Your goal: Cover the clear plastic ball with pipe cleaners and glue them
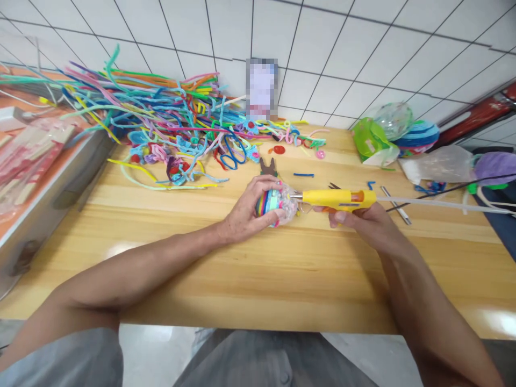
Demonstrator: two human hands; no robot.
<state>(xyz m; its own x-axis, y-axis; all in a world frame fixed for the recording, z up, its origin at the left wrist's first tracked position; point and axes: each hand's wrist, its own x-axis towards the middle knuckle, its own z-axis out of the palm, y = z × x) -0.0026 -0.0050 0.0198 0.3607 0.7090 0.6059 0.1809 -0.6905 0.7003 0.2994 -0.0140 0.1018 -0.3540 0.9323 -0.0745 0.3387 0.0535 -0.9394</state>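
My left hand (250, 208) is closed around a small round craft piece with rainbow stripes (264, 204) and a clear, glassy-looking side facing right. In my right hand (365, 220) is a yellow hot glue gun (328, 198), gripped by its handle. Its metal nozzle points left and meets the clear side of the piece, or comes very close; I cannot tell which. A clear glue stick (397, 200) sticks out of the gun's back end. Just beyond my left fingers lie pliers (267, 167) with dark jaws, their handles partly hidden.
A heap of colourful pipe cleaners (161, 115) fills the back left. A phone-like screen (262, 88) leans on the tiled wall. At back right are a green packet (373, 142) and a striped ball (419, 135). A black cord (455, 186) crosses on the right, near a silver pen-like tool (397, 206).
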